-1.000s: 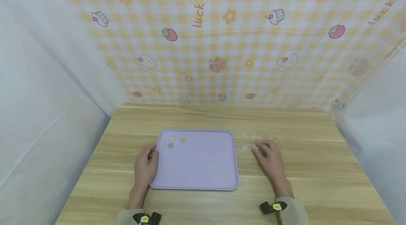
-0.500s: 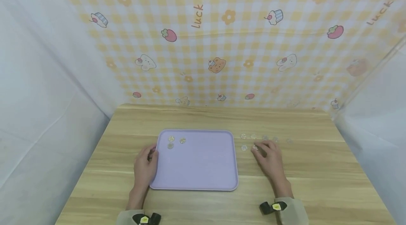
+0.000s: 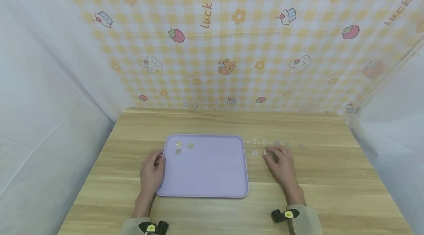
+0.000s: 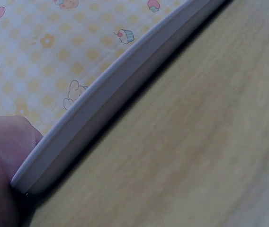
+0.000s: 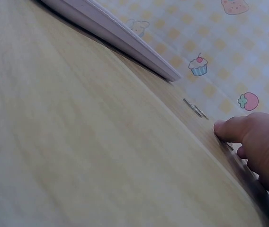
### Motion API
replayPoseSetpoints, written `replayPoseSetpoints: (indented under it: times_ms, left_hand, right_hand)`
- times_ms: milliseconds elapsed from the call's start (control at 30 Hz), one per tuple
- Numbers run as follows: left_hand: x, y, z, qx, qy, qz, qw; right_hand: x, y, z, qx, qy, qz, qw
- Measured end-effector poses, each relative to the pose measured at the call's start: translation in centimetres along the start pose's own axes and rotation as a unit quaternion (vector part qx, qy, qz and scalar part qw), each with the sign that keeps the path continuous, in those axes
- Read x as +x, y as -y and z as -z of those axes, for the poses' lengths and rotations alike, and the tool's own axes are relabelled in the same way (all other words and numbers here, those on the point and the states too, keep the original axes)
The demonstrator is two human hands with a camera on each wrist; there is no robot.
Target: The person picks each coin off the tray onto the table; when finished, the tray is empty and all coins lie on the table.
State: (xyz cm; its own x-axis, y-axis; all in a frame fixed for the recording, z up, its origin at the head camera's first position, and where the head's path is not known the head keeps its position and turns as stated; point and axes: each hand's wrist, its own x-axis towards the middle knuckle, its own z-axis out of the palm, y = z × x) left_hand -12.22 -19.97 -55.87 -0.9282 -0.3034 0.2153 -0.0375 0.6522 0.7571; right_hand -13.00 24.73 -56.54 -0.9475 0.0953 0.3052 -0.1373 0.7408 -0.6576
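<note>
My left hand [image 3: 152, 174] grips the left edge of a lilac rectangular tray [image 3: 205, 180], thumb along the rim. In the left wrist view, part of that hand [image 4: 6, 151] lies at the tray's rim [image 4: 106, 90]. Three round, shiny coins [image 3: 179, 143] lie in the tray's far left corner. Right of the tray, my right hand [image 3: 283, 165] pinches a coin [image 3: 266, 152] at the tabletop between thumb and forefinger. The right wrist view shows the thumb [image 5: 227, 128] near the table; the coin there is mostly hidden.
Beyond my right hand runs a row of several coins [image 3: 264, 141] on the wooden table [image 3: 212, 213]. Another coin [image 3: 254, 153] lies between that hand and the tray. A yellow checked cloth [image 3: 212, 47] hangs behind, with white cloth [image 3: 56, 91] at the sides.
</note>
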Motion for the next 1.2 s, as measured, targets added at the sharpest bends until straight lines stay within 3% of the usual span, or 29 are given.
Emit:
replayPoseSetpoints:
  times_ms: [700,1000,1200]
  left_hand:
    - [-0.1,0.1,0.0,-0.006,-0.005,0.003,1.0000]
    - [-0.1,-0.1,-0.1,-0.010,-0.007,0.001,0.9999]
    - [0.0,0.0,0.0,-0.016,-0.004,-0.003,0.9999]
  right_hand:
    - [0.1,-0.2,0.1,0.030,0.002,-0.026,0.9992]
    - [0.2,0.1,0.4,0.077,-0.026,-0.005,0.9967]
    - [0.4,1.9,0.3,0.135,-0.046,-0.017,0.9896]
